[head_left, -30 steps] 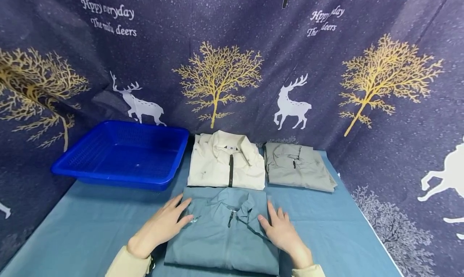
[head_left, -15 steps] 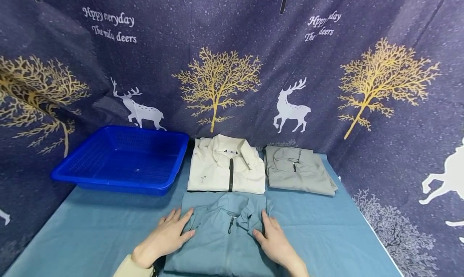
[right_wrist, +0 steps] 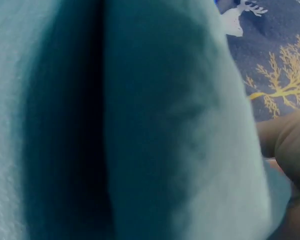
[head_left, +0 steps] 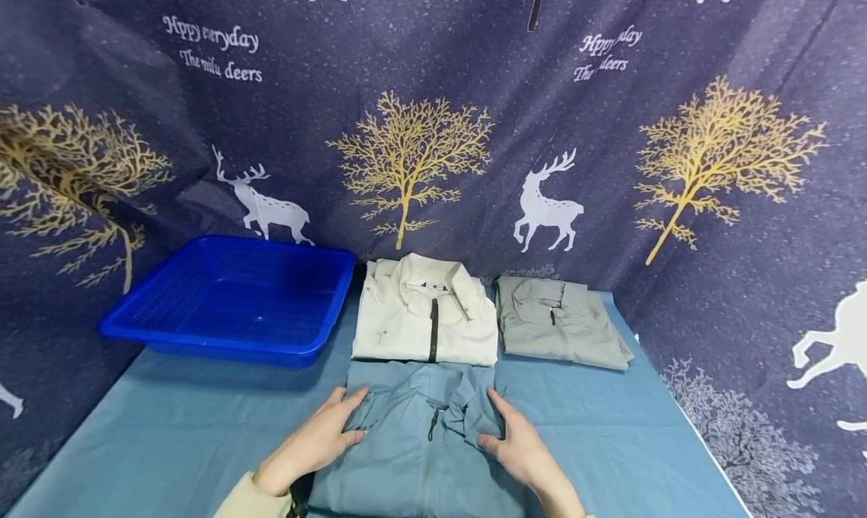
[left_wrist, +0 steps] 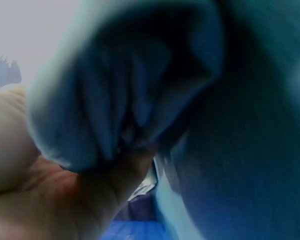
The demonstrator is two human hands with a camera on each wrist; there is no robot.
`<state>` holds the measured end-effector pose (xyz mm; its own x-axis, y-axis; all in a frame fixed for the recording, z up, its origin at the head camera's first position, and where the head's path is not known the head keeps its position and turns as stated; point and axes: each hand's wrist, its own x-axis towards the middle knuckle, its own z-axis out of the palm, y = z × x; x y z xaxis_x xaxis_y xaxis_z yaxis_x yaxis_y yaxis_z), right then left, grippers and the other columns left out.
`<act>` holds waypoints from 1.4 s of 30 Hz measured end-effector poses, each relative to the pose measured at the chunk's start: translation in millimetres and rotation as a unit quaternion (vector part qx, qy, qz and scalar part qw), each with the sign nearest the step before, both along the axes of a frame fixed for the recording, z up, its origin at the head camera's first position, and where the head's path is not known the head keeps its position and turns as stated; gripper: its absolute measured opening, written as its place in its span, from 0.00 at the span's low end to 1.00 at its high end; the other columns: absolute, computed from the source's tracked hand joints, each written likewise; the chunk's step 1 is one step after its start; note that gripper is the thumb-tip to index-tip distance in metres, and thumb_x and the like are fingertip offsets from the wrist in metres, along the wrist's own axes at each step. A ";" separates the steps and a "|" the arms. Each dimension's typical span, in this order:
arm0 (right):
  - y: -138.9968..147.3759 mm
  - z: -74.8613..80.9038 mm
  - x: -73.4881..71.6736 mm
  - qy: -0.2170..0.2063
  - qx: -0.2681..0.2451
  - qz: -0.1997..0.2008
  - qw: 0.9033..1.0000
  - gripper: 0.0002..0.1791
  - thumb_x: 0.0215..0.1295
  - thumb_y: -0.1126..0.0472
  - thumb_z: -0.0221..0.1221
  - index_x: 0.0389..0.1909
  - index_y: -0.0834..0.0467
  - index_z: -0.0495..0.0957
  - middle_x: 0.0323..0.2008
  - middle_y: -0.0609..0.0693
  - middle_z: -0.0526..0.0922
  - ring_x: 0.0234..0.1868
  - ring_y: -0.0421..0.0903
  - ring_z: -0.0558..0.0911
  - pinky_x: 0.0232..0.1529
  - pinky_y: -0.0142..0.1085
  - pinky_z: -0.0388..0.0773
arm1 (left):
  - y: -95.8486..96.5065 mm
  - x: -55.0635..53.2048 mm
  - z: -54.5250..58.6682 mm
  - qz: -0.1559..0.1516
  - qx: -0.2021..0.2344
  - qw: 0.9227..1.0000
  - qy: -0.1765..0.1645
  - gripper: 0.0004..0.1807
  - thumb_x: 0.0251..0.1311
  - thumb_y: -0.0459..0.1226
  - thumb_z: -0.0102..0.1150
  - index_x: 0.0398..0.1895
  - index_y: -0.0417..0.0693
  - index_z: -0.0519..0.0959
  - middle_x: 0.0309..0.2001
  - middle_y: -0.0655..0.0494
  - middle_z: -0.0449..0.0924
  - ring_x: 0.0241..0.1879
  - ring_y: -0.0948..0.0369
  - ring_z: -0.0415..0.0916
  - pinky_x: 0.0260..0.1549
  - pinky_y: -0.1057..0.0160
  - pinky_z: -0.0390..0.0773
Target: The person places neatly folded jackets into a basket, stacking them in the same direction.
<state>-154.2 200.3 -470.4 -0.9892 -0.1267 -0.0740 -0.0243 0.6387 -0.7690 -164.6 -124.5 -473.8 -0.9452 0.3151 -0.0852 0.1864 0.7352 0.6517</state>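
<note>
Blue jacket: folded on the table (head_left: 169, 428), front side up; I see the folded blue jacket (head_left: 406, 465) between the hands, just in front of the folded white jacket (head_left: 393, 326).
Left hand (head_left: 317, 437): thumb on top, fingers at the side edge; the wrist view shows me bunched fabric pinched between them.
Right hand (head_left: 520, 441): thumb on top, fingers round the opposite edge, pinching cloth; the fingertips below are hidden from me.
Grip: I'd keep both pinches level and through every layer, lest the fold slip open.
Collar (head_left: 467, 401): rumpled; I'd avoid dragging it.
Neighbours: grey jacket (head_left: 576, 330) right, blue basket (head_left: 210, 345) left.
</note>
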 end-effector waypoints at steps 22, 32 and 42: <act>19.6 42.3 -1.4 -0.016 -0.183 -0.036 0.982 0.35 0.60 0.69 0.64 0.70 0.61 0.66 0.68 0.62 0.67 0.69 0.60 0.64 0.66 0.55 0.60 | 0.3 -21.2 38.7 -0.019 0.074 0.997 0.015 0.25 0.57 0.35 0.69 0.59 0.44 0.79 0.60 0.44 0.75 0.62 0.43 0.68 0.56 0.43 0.70; 7.0 84.0 -7.3 0.024 -0.203 0.008 0.979 0.35 0.61 0.70 0.63 0.70 0.58 0.66 0.69 0.57 0.66 0.69 0.52 0.65 0.67 0.49 0.62 | -18.0 -17.2 79.2 -0.010 0.078 0.994 0.070 0.24 0.57 0.35 0.68 0.59 0.46 0.79 0.59 0.46 0.75 0.61 0.46 0.69 0.54 0.46 0.72; -48.7 109.9 -36.0 0.096 -0.178 0.073 0.977 0.33 0.61 0.67 0.64 0.68 0.56 0.70 0.69 0.56 0.66 0.71 0.54 0.59 0.67 0.54 0.59 | -77.2 -17.2 103.9 0.025 0.029 0.986 0.165 0.25 0.58 0.35 0.66 0.60 0.42 0.78 0.59 0.44 0.76 0.60 0.42 0.70 0.53 0.41 0.72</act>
<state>-190.2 151.5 -360.5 -0.9501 -0.2510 0.1853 -0.2605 0.3109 -0.9141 -181.8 -201.7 -369.9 -0.9327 0.2635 0.2462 0.3602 0.7123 0.6024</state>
